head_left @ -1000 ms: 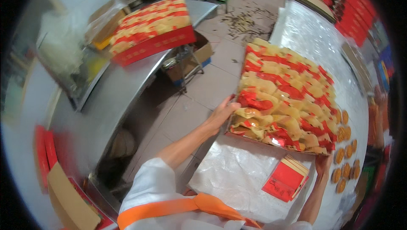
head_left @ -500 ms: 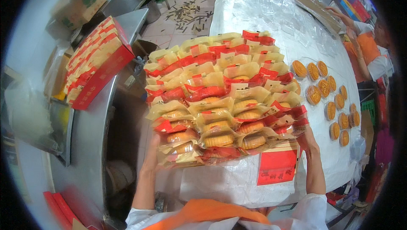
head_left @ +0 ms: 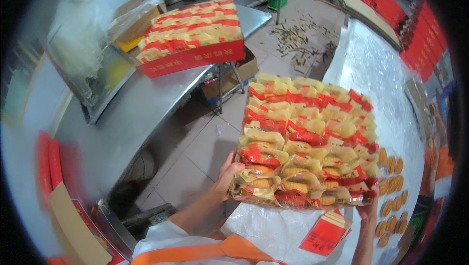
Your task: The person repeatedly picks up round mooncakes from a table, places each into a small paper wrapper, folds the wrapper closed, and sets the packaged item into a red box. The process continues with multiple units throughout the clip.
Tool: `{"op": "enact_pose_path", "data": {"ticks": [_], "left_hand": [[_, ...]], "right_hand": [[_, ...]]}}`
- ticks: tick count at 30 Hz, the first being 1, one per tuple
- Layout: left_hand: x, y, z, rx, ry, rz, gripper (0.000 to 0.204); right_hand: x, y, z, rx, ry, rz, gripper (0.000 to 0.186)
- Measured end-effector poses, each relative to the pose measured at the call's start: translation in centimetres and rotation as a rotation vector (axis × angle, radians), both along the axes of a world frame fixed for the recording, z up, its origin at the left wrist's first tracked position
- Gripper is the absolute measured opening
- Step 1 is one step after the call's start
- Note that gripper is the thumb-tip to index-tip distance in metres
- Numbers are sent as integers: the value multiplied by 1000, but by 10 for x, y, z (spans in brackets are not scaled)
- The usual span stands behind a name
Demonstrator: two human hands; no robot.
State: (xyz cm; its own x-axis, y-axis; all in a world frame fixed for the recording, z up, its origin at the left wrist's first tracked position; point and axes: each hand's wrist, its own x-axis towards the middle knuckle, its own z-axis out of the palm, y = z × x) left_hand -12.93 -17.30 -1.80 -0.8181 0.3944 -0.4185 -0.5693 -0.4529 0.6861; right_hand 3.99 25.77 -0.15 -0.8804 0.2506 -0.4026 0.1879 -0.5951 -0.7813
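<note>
Both my hands carry a shallow tray (head_left: 281, 203) filled with rows of mooncakes in cream and red wrappers (head_left: 297, 183). My left hand (head_left: 227, 173) grips the tray's near left side, its thumb showing along the edge. At the near right corner, my right hand (head_left: 367, 208) is partly hidden beneath the tray, closed on it. The load is held above the gap and the near part of the white-covered table (head_left: 254, 220).
A red box (head_left: 195, 59) of similar wrapped mooncakes stands on the steel bench (head_left: 129, 113) at left. Unwrapped mooncakes (head_left: 392, 184) and red packets (head_left: 323, 234) lie on the table. Dark scraps (head_left: 295, 38) litter the floor. Another person's orange-clad torso (head_left: 443, 163) shows at right.
My view has turned left, so the bench and red box appear nearer the middle. The tray, still in both hands, now sits further right and lower in the picture.
</note>
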Motion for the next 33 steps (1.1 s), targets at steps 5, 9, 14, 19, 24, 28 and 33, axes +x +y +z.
{"op": "enact_pose_path", "data": {"ticks": [5,9,14,19,24,28,33], "left_hand": [[7,-20,46,-16,76,8,65],[20,-47,71,-21,108,93,67],[40,-109,92,-301,58,168,72],[-9,-145,113,73,379,442,64],[-131,-152,136,287,702,578,32],[-258,-126,124,340,429,952,41],[-322,-83,89,-22,283,1041,98]], "right_hand": [[21,-15,-4,-45,-34,-61,55],[23,-30,-2,-32,-22,-60,51],[14,-101,7,6,56,-123,51],[-136,-121,87,225,344,128,55],[-361,-160,207,181,675,254,67],[-408,-202,227,554,851,454,63],[-341,-191,164,904,636,805,50]]}}
